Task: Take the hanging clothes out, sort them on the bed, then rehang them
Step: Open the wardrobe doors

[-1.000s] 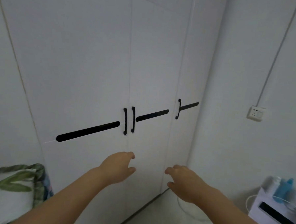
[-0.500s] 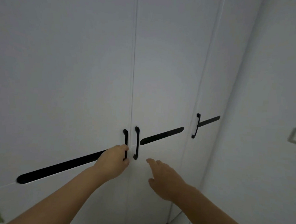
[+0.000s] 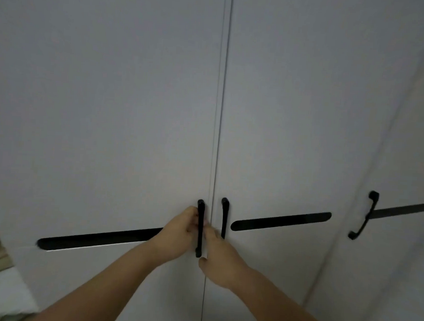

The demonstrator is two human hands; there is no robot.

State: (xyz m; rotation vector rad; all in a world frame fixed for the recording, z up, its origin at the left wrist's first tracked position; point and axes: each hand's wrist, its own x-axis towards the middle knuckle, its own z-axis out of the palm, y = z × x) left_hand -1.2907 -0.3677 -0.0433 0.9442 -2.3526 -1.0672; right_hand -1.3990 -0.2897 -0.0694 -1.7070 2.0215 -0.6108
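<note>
Both hands meet at the white, flat-panelled wardrobe (image 3: 110, 106), its doors closed, so any hanging clothes are hidden behind them. The left hand (image 3: 177, 234) has its fingers curled round the black vertical bar handle (image 3: 199, 229) left of the centre seam. The right hand (image 3: 219, 256) reaches the second black bar handle (image 3: 224, 217) right of that seam; its fingers seem hooked on it, though blur hides the grip

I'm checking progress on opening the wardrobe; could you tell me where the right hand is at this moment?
In the head view, the right hand is low at centre, reaching the right door handle, beside the left hand gripping the left door handle.
</note>
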